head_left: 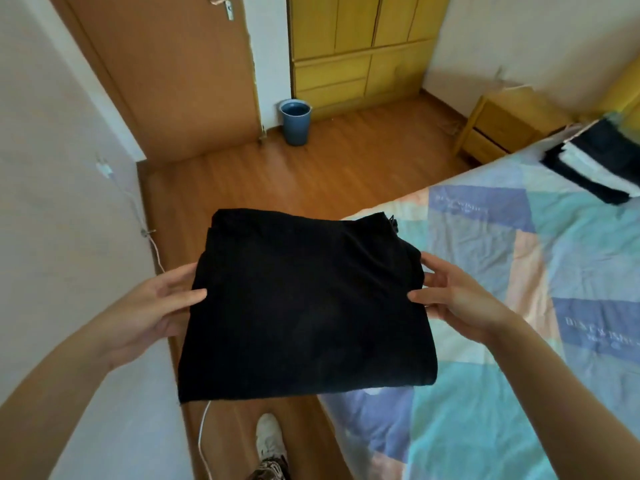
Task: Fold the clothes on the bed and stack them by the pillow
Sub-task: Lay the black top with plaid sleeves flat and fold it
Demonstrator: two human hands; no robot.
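Head view: folded black garment (304, 306) held up in the air btwn both hands, over the floor at the bed's (519, 306) near edge; left hand (162, 306) grips its left side w/ thumb on top and fingers under, right hand (453, 296) grips the right side the same way, hands well apart. Stack of folded dark and white clothes (599, 168) sits on the patchwork sheet at far right. Blue bucket (295, 121) stands on the wood floor by the yellow wardrobe (356, 46).
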